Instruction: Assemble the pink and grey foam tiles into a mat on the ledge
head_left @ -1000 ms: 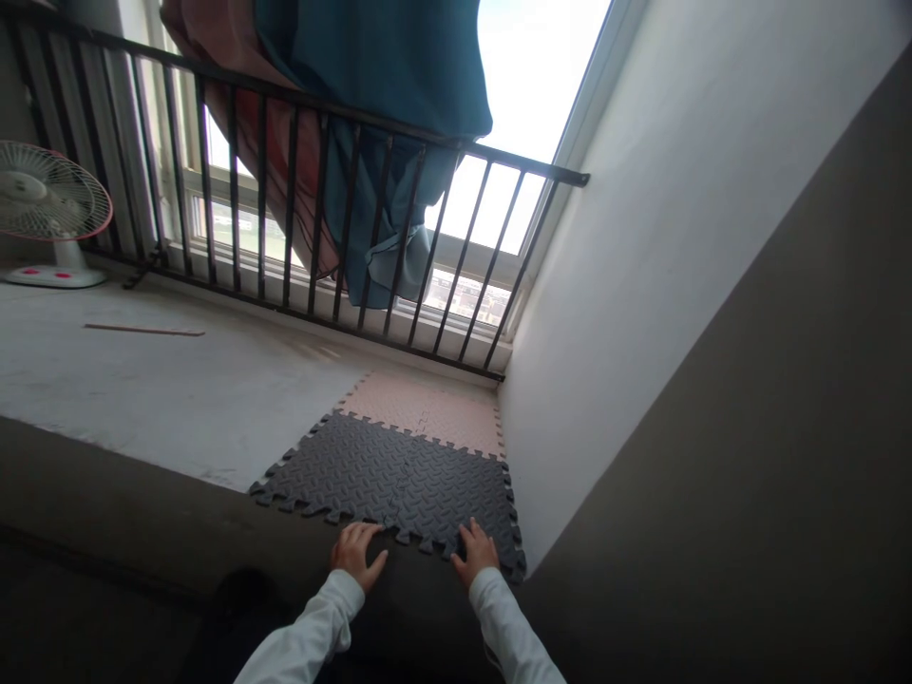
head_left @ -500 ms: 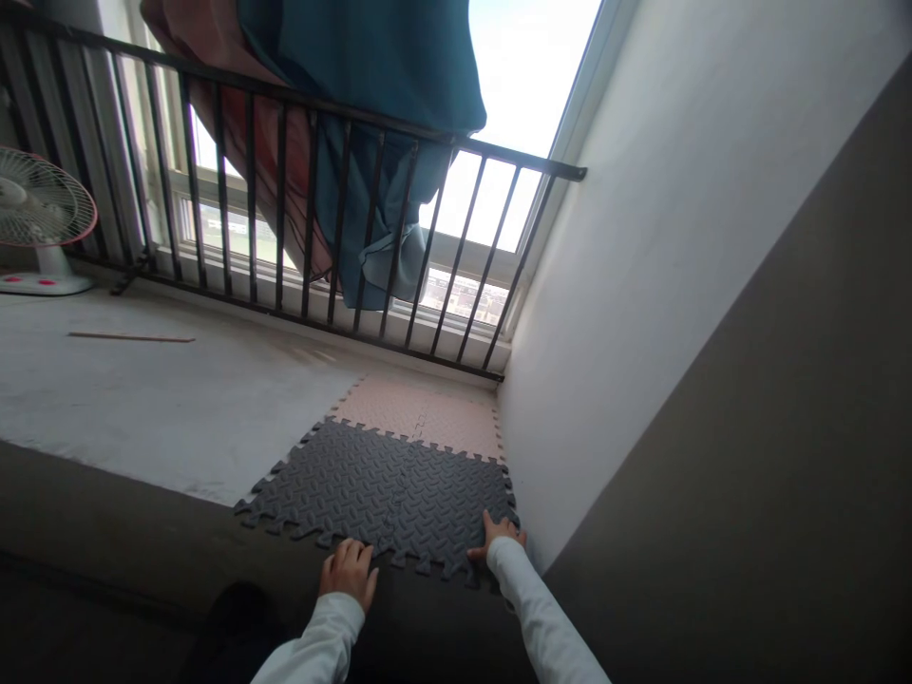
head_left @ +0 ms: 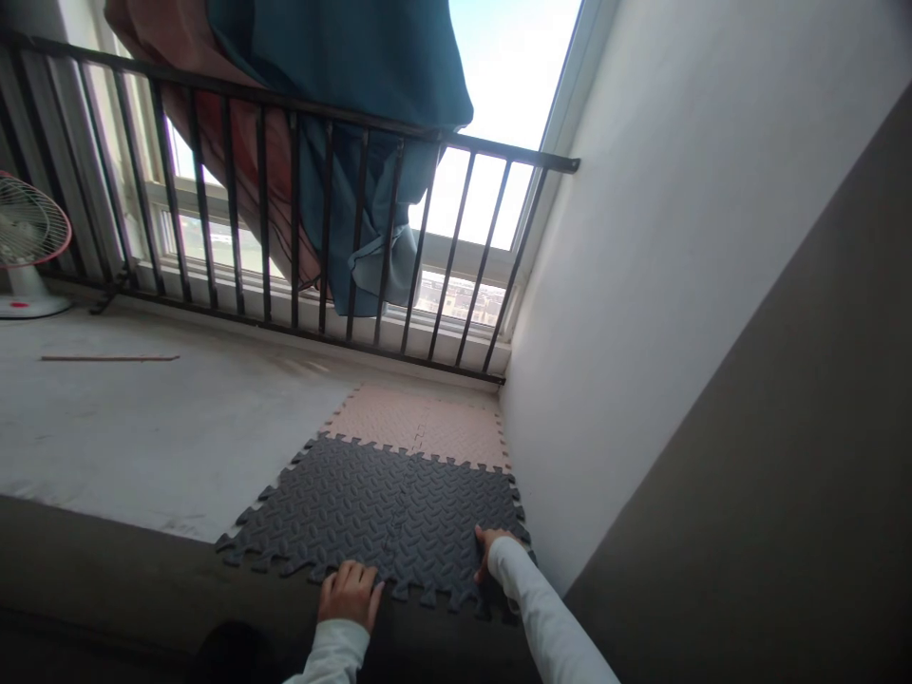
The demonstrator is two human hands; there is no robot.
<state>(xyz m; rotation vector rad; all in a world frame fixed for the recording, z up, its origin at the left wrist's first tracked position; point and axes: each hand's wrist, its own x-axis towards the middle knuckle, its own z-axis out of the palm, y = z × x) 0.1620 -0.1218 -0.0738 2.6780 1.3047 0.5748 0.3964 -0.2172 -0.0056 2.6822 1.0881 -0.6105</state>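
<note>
Black foam mat tiles (head_left: 356,503) with a raised tread pattern and jigsaw edges lie on the pale floor, a seam running between them. My left hand (head_left: 351,594) rests at their near edge, close to the seam, with fingers lying over the border and the thumb apart. On the right side, my right hand (head_left: 491,548) touches the black tile near its corner by the wall. Its thumb and forefinger are apart; the other fingers are partly hidden. Pink foam tiles (head_left: 413,415) adjoin the far side of the black ones.
A white wall (head_left: 605,285) rises along the mat's right side. Behind stands a dark metal railing (head_left: 328,237) before a window, with blue and pink curtains (head_left: 356,66) draped there. A fan (head_left: 28,237) and a thin stick (head_left: 110,358) are on the floor (head_left: 206,427) at left.
The view has tilted and shifted slightly, so the mat sits lower in the picture. My right hand's fingers have bent more; my left hand stays at the near edge.
</note>
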